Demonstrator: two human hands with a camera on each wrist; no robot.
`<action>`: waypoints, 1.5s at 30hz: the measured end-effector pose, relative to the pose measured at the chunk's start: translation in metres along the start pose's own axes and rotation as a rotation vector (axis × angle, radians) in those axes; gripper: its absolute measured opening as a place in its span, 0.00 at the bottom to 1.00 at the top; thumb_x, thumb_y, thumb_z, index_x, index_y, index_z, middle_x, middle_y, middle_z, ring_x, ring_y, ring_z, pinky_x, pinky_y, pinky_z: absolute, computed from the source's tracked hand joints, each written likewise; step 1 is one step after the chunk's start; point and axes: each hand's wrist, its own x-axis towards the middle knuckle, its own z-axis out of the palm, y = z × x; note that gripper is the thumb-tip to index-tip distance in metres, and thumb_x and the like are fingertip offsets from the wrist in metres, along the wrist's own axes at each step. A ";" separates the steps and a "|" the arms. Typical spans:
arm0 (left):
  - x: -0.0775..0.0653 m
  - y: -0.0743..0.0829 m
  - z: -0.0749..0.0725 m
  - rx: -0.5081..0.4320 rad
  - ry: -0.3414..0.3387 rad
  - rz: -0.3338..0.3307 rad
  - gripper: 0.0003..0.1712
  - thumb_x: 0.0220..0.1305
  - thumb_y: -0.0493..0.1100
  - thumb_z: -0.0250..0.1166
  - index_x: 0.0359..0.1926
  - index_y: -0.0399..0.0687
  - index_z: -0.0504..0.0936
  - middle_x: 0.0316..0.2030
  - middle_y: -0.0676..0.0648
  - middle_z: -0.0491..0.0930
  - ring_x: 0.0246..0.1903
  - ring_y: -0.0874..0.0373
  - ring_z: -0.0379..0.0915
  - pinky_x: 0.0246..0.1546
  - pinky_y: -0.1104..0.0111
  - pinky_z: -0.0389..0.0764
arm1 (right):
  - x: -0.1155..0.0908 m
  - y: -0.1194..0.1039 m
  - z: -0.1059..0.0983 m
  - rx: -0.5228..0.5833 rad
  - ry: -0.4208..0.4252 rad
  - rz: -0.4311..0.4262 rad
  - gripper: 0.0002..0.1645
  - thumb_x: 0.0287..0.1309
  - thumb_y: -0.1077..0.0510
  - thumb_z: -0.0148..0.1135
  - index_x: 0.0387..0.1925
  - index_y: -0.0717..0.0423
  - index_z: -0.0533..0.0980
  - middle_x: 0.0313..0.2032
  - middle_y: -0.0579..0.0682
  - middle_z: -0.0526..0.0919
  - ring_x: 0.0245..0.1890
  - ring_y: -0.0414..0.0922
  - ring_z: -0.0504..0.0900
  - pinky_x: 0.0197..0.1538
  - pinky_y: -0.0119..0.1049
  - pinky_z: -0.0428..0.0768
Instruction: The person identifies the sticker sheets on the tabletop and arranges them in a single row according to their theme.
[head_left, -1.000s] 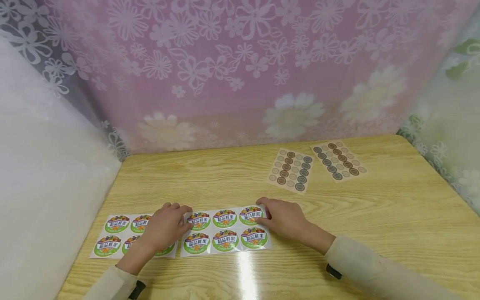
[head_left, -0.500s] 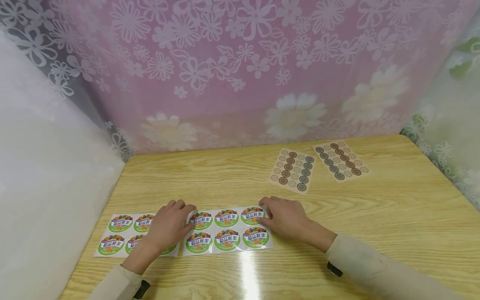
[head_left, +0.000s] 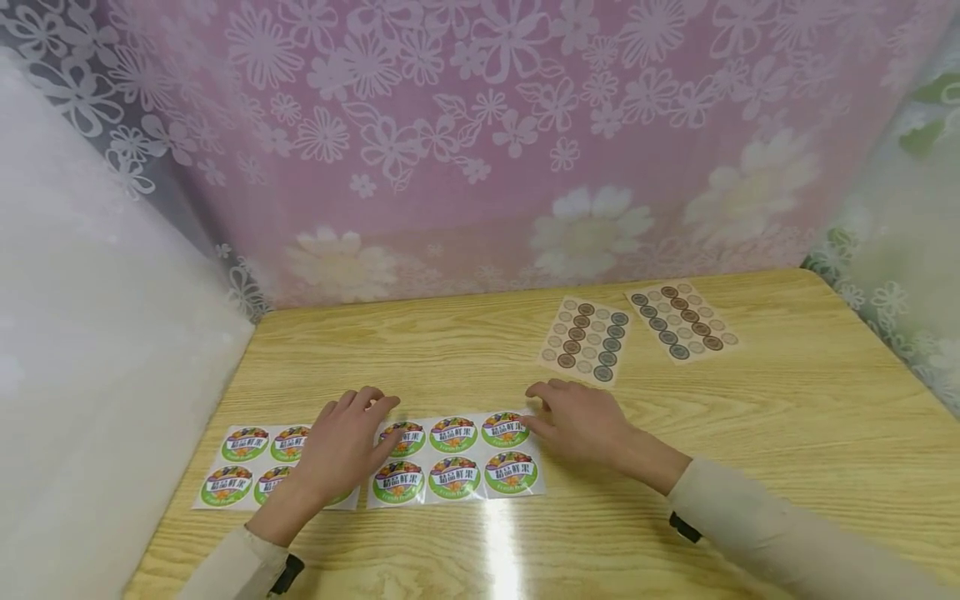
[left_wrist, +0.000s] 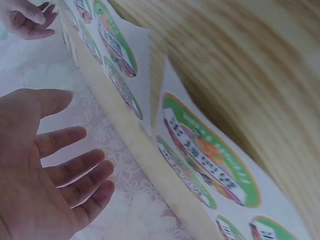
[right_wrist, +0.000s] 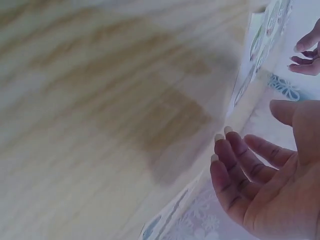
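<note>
Two white sheets of round fruit stickers lie side by side on the wooden table in the head view. Over the inner edges of the left sticker sheet (head_left: 228,486) and the right sticker sheet (head_left: 453,479) hovers my left hand (head_left: 341,450), hiding part of both. Its fingers are loosely spread and hold nothing, as the left wrist view of the hand (left_wrist: 55,175) shows. At the far right corner of the right sheet is my right hand (head_left: 585,421), fingers relaxed and slightly bent. Nothing sits in that hand (right_wrist: 270,185) in the right wrist view.
Farther back on the table (head_left: 787,417) lie two tan sheets of small round stickers, one sheet (head_left: 581,342) left of the other sheet (head_left: 682,321). A pink floral curtain (head_left: 450,167) hangs behind the table, with pale curtains at both sides.
Both hands have let go of the right sticker sheet and lifted off it slightly. My right hand has shifted a little to the right; the sheets lie almost where they were.
</note>
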 end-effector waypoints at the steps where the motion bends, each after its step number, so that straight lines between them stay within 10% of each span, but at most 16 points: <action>1: 0.002 0.001 0.000 -0.010 0.009 0.002 0.23 0.59 0.51 0.68 0.52 0.44 0.80 0.47 0.43 0.77 0.44 0.46 0.74 0.40 0.51 0.76 | 0.000 0.002 -0.002 -0.009 0.000 -0.003 0.25 0.63 0.40 0.57 0.54 0.49 0.77 0.39 0.45 0.81 0.37 0.43 0.80 0.31 0.40 0.77; 7: 0.016 0.008 0.000 -0.046 0.019 0.010 0.26 0.63 0.54 0.64 0.56 0.44 0.78 0.53 0.40 0.75 0.50 0.43 0.72 0.44 0.48 0.75 | -0.003 0.018 -0.012 -0.006 0.010 -0.017 0.27 0.66 0.39 0.53 0.57 0.51 0.75 0.57 0.56 0.76 0.56 0.57 0.74 0.46 0.55 0.77; 19: 0.050 0.029 0.002 -0.049 0.052 0.061 0.29 0.65 0.57 0.60 0.61 0.46 0.75 0.61 0.38 0.70 0.59 0.41 0.65 0.55 0.46 0.68 | -0.005 0.055 -0.028 -0.112 0.085 -0.162 0.32 0.66 0.41 0.54 0.64 0.56 0.70 0.65 0.60 0.65 0.66 0.60 0.61 0.65 0.53 0.60; 36: 0.092 0.044 0.022 -0.050 -0.004 0.115 0.33 0.68 0.61 0.53 0.68 0.52 0.67 0.67 0.39 0.61 0.66 0.43 0.54 0.61 0.47 0.60 | -0.018 0.120 -0.040 -0.186 0.091 0.019 0.37 0.68 0.38 0.48 0.70 0.53 0.62 0.70 0.63 0.55 0.68 0.64 0.52 0.66 0.57 0.53; 45: 0.118 0.054 0.036 -0.140 -0.062 0.155 0.34 0.69 0.60 0.54 0.70 0.52 0.65 0.68 0.40 0.59 0.66 0.44 0.54 0.60 0.47 0.61 | -0.025 0.146 -0.049 -0.052 0.064 0.140 0.42 0.68 0.34 0.43 0.72 0.57 0.56 0.70 0.67 0.51 0.68 0.68 0.47 0.66 0.61 0.47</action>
